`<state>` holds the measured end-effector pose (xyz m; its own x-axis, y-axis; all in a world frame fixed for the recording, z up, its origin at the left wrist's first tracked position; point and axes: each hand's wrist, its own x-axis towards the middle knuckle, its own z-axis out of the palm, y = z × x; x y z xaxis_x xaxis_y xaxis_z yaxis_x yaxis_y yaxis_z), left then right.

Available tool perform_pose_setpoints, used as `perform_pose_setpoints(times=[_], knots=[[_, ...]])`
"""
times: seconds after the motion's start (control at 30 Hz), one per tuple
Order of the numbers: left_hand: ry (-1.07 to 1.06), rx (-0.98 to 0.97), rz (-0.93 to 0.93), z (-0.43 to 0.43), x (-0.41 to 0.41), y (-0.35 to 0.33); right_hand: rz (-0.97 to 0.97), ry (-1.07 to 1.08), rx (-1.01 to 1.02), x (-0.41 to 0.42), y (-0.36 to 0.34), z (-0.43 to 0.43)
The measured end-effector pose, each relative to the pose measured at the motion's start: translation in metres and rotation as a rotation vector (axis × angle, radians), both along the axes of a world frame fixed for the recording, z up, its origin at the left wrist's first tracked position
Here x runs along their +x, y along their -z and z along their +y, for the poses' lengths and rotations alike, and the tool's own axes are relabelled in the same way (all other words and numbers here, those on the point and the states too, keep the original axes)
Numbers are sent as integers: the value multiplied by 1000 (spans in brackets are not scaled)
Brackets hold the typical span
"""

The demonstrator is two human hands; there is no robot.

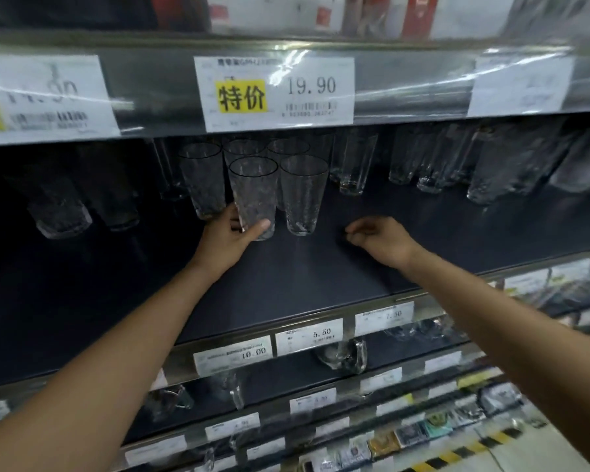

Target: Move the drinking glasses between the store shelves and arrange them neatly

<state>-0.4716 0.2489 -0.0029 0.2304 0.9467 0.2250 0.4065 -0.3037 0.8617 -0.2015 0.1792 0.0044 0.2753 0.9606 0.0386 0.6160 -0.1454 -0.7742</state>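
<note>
A rear tumbler [203,180] is set just beside the left hand [234,229], whose grip is clamped low round a front-row tumbler [252,189] on the dark shelf [286,277]. A third tumbler [303,195] is stood just beside it. Either neighbour could be clipped and toppled if the held glass is tilted or swung, and so low a hold may slip. The right hand [378,238] is held loosely curled, its grip empty, apart from the glasses
</note>
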Motion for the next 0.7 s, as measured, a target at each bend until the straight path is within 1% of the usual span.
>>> perform_pose_setpoints(times=[0.03, 0.1, 0.2, 0.27, 0.37, 0.43, 0.53, 0.7], knots=[[61, -31, 42, -3, -3, -2, -17, 16, -7, 2, -5, -12], [117, -71, 120, -13, -11, -6, -20, 76, 0, 5, -11, -36], [131, -145, 152, -37, -16, -14, 72, 150, 57, 5, -20, -78], [142, -178, 101, -57, -11, -19, 146, 184, 107, 2, -26, -108], [148, -182, -81, -87, 14, -28, 263, 214, 179, -1, -36, -150], [208, -186, -152, -106, 39, -34, 318, 249, 223, 4, -41, -175], [332, -196, -217, -132, 82, -42, 351, 306, 283, 23, -47, -208], [463, -178, -267, -166, 159, -53, 309, 409, 332, 81, -49, -255]])
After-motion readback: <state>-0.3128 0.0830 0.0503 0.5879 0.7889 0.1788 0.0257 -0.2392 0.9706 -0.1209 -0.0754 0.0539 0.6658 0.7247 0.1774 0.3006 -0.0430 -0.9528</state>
